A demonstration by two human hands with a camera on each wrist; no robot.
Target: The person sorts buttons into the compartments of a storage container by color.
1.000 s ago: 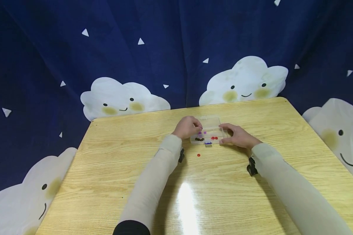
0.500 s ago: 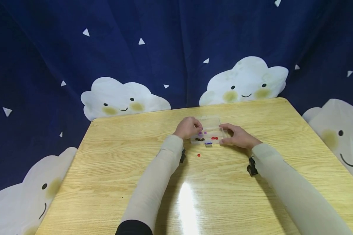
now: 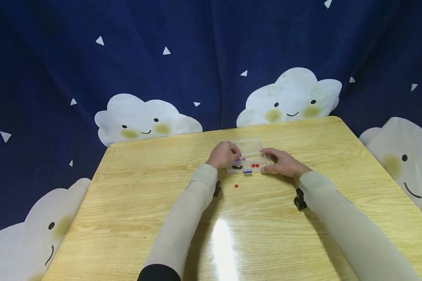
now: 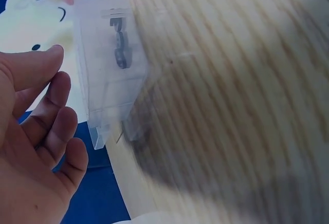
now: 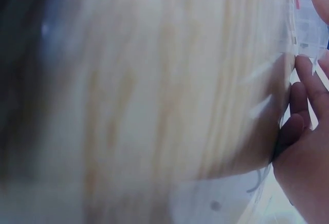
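Note:
A clear plastic compartment box (image 3: 258, 169) lies on the table with its transparent lid (image 3: 250, 146) raised at the back. Black pieces (image 3: 237, 167) fill part of its front row, red round beads (image 3: 254, 166) sit further right, and purple beads (image 3: 244, 159) lie in the row behind. My left hand (image 3: 223, 154) is over the box's left end, thumb and forefinger pinching what looks like a small purple bead, mostly covered by the fingertips. With thumb in front and fingers behind, my right hand (image 3: 283, 163) holds the box's right end. The left wrist view shows the left hand (image 4: 43, 126) beside the box.
One loose red bead (image 3: 236, 186) lies on the wooden table (image 3: 126, 203) in front of the box. A blue latch (image 3: 247, 171) is on the box's front. Behind the table hangs a dark blue curtain (image 3: 183, 70) with white clouds.
The head view has shifted very slightly. Both hands keep nearly the same place at the box, the left fingertips staying together above the purple beads.

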